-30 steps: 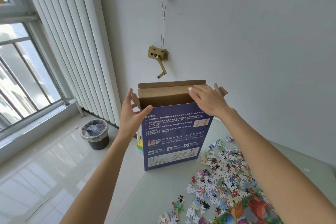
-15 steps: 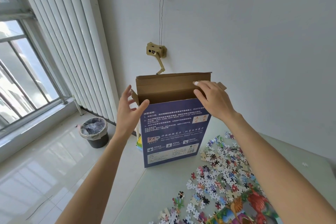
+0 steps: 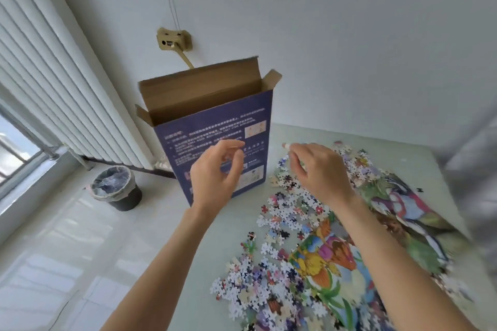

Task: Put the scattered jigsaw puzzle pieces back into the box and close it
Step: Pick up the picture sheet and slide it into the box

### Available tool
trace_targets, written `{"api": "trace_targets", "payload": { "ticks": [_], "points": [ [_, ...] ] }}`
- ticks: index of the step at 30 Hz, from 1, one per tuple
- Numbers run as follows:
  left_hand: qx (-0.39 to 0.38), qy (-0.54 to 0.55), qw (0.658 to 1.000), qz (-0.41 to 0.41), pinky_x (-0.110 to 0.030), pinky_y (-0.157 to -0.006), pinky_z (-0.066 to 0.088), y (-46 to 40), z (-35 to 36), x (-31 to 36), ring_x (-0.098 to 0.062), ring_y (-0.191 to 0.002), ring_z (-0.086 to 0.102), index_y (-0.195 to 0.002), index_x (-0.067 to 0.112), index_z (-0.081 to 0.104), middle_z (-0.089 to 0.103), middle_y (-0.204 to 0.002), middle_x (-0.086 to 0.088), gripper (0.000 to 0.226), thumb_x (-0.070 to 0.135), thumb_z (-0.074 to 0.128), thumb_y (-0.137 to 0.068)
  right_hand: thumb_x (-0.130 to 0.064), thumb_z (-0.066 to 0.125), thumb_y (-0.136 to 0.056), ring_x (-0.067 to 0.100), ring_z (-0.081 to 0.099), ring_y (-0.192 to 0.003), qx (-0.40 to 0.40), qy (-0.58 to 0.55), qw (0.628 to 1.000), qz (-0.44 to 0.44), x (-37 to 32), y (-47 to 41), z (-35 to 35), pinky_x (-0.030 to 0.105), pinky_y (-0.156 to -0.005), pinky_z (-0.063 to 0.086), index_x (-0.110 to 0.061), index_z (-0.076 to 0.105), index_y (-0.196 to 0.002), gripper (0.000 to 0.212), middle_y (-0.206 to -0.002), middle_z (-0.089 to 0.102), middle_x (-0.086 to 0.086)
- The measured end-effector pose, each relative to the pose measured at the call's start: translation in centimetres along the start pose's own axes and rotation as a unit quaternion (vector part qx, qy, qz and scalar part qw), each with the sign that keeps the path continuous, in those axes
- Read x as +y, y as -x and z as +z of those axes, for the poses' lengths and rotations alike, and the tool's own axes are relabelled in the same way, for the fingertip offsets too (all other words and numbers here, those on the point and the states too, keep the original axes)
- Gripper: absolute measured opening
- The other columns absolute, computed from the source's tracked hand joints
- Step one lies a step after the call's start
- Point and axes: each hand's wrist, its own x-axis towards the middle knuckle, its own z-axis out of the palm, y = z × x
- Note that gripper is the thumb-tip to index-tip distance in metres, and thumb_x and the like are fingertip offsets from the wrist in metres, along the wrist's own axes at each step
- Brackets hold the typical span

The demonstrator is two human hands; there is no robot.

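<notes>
A tall blue puzzle box [image 3: 215, 126] stands upright on the pale table [image 3: 390, 148] with its brown top flaps open. Scattered jigsaw pieces [image 3: 290, 201] lie loose to its right and toward me. A joined colourful section of the puzzle [image 3: 336, 258] lies among them. My left hand [image 3: 215, 177] hovers in front of the box's lower face, fingers loosely curled, holding nothing. My right hand [image 3: 320, 172] hovers above the pieces beside the box, fingers bent and empty. Neither hand touches the box.
A black bin with a plastic liner [image 3: 115, 188] stands on the tiled floor at the left. A white radiator [image 3: 67, 99] runs along the wall below the window. A beige crank fitting [image 3: 174, 40] hangs on the wall behind the box. The table's left edge lies close below the box.
Both hands have let go of the box's top flaps and dropped down toward the table. The view has tilted down, showing more of the pieces.
</notes>
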Motion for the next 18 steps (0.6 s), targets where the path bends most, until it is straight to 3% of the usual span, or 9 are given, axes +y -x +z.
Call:
{"api": "trace_targets", "payload": {
  "ticks": [3,5,7,10,13,15,18],
  "points": [
    [-0.263,-0.033,0.964,0.006,-0.018,-0.073,0.052,2.7,6.7,0.9,0.006,-0.079,0.058,-0.110,0.026,0.061,0.063,-0.092,0.017,0.021,0.032,0.053,-0.092,-0.010,0.056,-0.087,0.000,0.039,-0.044,-0.061,0.001,0.987,0.151,2.0,8.8,-0.8,0.003,-0.044,0.016,-0.011,0.060,-0.104,0.017,-0.059,0.056,-0.007],
    [-0.372,-0.052,0.927,-0.013,-0.027,-0.080,0.053,3.7,9.0,-0.1,-0.001,-0.086,0.061,-0.118,0.026,0.056,0.065,-0.100,0.013,0.028,0.033,0.054,-0.091,-0.011,0.061,-0.087,0.003,0.039,-0.043,-0.091,0.005,0.971,0.223,2.3,12.9,-0.7,0.004,-0.041,0.016,-0.010,0.058,-0.114,0.028,-0.063,0.059,-0.006],
    [-0.479,-0.050,0.876,-0.031,-0.031,-0.085,0.052,6.4,14.2,0.6,-0.008,-0.094,0.062,-0.125,0.025,0.052,0.065,-0.110,0.007,0.035,0.033,0.055,-0.091,-0.017,0.057,-0.090,0.007,0.049,-0.053,-0.114,0.013,0.929,0.351,3.7,19.6,-1.9,0.010,-0.040,0.026,-0.011,0.052,-0.126,0.036,-0.080,0.066,-0.003],
    [-0.524,-0.025,0.846,-0.098,-0.035,-0.086,0.051,9.4,20.1,1.2,-0.017,-0.102,0.061,-0.128,0.020,0.050,0.061,-0.121,0.000,0.042,0.032,0.060,-0.089,-0.025,0.052,-0.093,0.017,0.063,-0.086,-0.129,-0.004,0.860,0.493,5.8,27.2,-2.9,0.029,-0.063,0.051,-0.013,0.046,-0.132,0.040,-0.108,0.065,-0.001],
    [-0.523,-0.060,0.834,-0.167,-0.034,-0.082,0.048,11.3,24.6,1.0,-0.026,-0.106,0.057,-0.133,0.017,0.044,0.054,-0.128,-0.005,0.056,0.036,0.065,-0.085,-0.027,0.051,-0.094,0.020,0.055,-0.112,-0.151,-0.019,0.818,0.555,7.8,31.2,-3.4,0.033,-0.087,0.046,-0.013,0.044,-0.135,0.043,-0.127,0.056,0.004],
    [-0.516,-0.123,0.827,-0.187,-0.036,-0.085,0.048,12.5,26.2,-0.2,-0.029,-0.110,0.054,-0.136,0.016,0.039,0.051,-0.129,-0.011,0.071,0.046,0.068,-0.079,-0.028,0.052,-0.094,0.021,0.049,-0.121,-0.166,-0.020,0.817,0.552,9.3,32.5,-3.0,0.033,-0.096,0.042,-0.011,0.043,-0.136,0.046,-0.133,0.051,0.006],
    [-0.505,-0.199,0.815,-0.202,-0.045,-0.100,0.042,14.2,27.1,-1.9,-0.034,-0.124,0.042,-0.142,0.012,0.029,0.037,-0.139,-0.019,0.085,0.051,0.068,-0.077,-0.030,0.054,-0.092,0.022,0.047,-0.119,-0.182,-0.011,0.827,0.532,11.6,32.7,-2.2,0.033,-0.097,0.040,-0.010,0.045,-0.133,0.046,-0.130,0.051,0.008]
  ]
}}
